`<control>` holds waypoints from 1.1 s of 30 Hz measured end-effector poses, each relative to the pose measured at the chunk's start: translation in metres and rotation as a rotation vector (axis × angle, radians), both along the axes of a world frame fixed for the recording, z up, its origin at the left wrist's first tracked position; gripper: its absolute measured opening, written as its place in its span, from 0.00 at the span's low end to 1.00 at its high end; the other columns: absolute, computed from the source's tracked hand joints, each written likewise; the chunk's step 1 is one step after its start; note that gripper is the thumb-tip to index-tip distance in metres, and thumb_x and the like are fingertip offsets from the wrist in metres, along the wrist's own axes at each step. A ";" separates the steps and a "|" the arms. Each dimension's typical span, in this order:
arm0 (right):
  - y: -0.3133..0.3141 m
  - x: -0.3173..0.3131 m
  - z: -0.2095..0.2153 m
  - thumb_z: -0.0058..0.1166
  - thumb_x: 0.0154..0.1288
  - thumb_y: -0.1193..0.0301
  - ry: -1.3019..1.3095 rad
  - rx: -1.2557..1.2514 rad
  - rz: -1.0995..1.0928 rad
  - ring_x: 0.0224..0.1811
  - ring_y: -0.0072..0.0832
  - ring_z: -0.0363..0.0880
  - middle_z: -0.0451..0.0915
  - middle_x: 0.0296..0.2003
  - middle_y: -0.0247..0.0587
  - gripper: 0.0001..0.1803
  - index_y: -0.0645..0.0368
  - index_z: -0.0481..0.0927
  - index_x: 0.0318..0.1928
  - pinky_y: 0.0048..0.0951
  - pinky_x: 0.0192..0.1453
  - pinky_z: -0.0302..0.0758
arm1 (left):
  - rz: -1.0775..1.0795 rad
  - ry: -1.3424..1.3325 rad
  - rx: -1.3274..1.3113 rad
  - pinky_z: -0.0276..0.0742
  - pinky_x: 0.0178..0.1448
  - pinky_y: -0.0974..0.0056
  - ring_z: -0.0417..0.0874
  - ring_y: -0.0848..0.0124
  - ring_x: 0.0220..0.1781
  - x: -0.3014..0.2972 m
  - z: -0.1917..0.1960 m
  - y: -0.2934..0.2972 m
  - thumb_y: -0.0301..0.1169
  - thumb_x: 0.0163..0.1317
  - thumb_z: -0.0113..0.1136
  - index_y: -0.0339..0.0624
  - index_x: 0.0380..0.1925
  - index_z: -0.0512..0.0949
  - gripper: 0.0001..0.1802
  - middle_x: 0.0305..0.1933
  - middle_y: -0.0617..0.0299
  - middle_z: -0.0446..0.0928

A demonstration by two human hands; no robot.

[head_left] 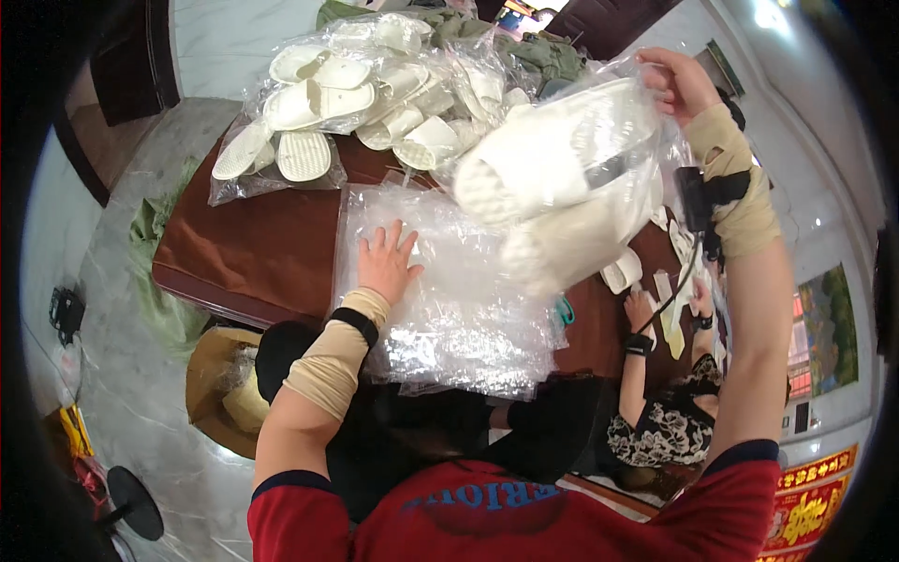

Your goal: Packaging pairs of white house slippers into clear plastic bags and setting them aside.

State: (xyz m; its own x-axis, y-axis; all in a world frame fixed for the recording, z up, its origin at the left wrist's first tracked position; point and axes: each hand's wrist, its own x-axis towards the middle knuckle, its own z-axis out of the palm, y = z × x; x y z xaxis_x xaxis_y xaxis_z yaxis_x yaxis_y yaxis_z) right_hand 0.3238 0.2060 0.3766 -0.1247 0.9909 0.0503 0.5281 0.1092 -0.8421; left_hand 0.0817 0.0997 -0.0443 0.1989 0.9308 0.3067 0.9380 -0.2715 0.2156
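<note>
My right hand [676,82] is raised at the upper right and grips the top edge of a clear plastic bag [613,140] that holds a pair of white slippers [543,178], hanging above the table. My left hand [387,262] lies flat, fingers spread, on a stack of empty clear plastic bags [459,309] spread over the dark brown table [253,244]. Both forearms wear beige sleeves with black wrist straps.
A heap of bagged white slippers [365,89] covers the table's far side. Another person's hands [646,314] handle pale insoles at the table's right end. A cardboard box [220,389] stands on the marble floor at the left, near a green sack [154,234].
</note>
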 end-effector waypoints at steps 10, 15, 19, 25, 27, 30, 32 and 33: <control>-0.109 0.058 -0.272 0.51 0.67 0.65 0.511 -0.440 -0.074 0.31 0.23 0.76 0.81 0.38 0.37 0.15 0.55 0.76 0.51 0.27 0.36 0.74 | -0.163 -0.810 -0.045 0.66 0.53 0.53 0.69 0.55 0.53 -0.027 -0.075 0.018 0.41 0.59 0.48 0.43 0.45 0.79 0.20 0.51 0.53 0.76; -0.138 0.101 -0.357 0.51 0.66 0.64 0.480 -0.470 -0.084 0.35 0.24 0.77 0.81 0.44 0.38 0.21 0.54 0.73 0.59 0.31 0.42 0.75 | -0.190 -0.168 0.276 0.65 0.49 0.52 0.69 0.54 0.50 -0.020 -0.044 0.011 0.38 0.58 0.48 0.42 0.42 0.79 0.17 0.45 0.54 0.76; -0.131 0.093 -0.362 0.48 0.69 0.66 0.670 -0.418 -0.186 0.44 0.26 0.77 0.79 0.51 0.40 0.16 0.56 0.75 0.54 0.28 0.45 0.75 | -0.093 -0.089 -0.039 0.60 0.62 0.51 0.65 0.63 0.63 -0.032 -0.063 0.016 0.44 0.61 0.47 0.54 0.52 0.78 0.21 0.60 0.67 0.74; -0.112 0.093 -0.347 0.42 0.74 0.60 1.228 -0.313 0.045 0.63 0.35 0.70 0.76 0.56 0.47 0.17 0.58 0.74 0.53 0.36 0.60 0.71 | -0.114 -0.125 -0.048 0.56 0.65 0.55 0.65 0.65 0.64 -0.042 -0.115 0.031 0.47 0.64 0.46 0.60 0.53 0.78 0.21 0.60 0.70 0.74; -0.119 0.089 -0.348 0.41 0.74 0.59 1.028 -0.544 -0.001 0.59 0.36 0.74 0.77 0.54 0.48 0.19 0.60 0.74 0.52 0.32 0.53 0.76 | -0.151 -0.201 0.105 0.61 0.58 0.56 0.67 0.60 0.56 -0.021 -0.088 0.025 0.41 0.60 0.48 0.53 0.46 0.79 0.17 0.55 0.62 0.73; -0.129 0.102 -0.354 0.42 0.73 0.54 0.628 -0.514 0.019 0.53 0.32 0.77 0.79 0.51 0.46 0.25 0.63 0.73 0.54 0.27 0.43 0.77 | -0.167 -0.187 0.234 0.66 0.51 0.57 0.69 0.55 0.48 -0.018 -0.042 0.014 0.35 0.56 0.51 0.46 0.40 0.80 0.14 0.51 0.53 0.72; -0.125 0.130 -0.363 0.44 0.72 0.54 0.959 -0.513 0.170 0.44 0.28 0.79 0.80 0.45 0.45 0.26 0.63 0.72 0.56 0.24 0.36 0.77 | -0.112 -0.165 0.166 0.65 0.51 0.55 0.68 0.56 0.52 -0.023 -0.056 0.020 0.38 0.56 0.51 0.47 0.42 0.80 0.16 0.51 0.55 0.73; -0.128 0.110 -0.356 0.44 0.72 0.54 0.959 -0.529 0.174 0.44 0.28 0.79 0.80 0.45 0.45 0.26 0.63 0.72 0.56 0.24 0.36 0.77 | -0.101 -0.163 0.155 0.65 0.51 0.55 0.68 0.56 0.52 -0.025 -0.052 0.014 0.38 0.56 0.51 0.47 0.42 0.80 0.16 0.51 0.55 0.73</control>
State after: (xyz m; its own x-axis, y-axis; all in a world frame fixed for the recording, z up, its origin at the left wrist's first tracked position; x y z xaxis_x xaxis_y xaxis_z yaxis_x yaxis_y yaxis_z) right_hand 0.4342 0.0784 0.0211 -0.4001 0.8887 -0.2238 -0.3558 -0.3757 -0.8557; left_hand 0.0566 0.1140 -0.0963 0.2248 0.8478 0.4803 0.8606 -0.4039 0.3103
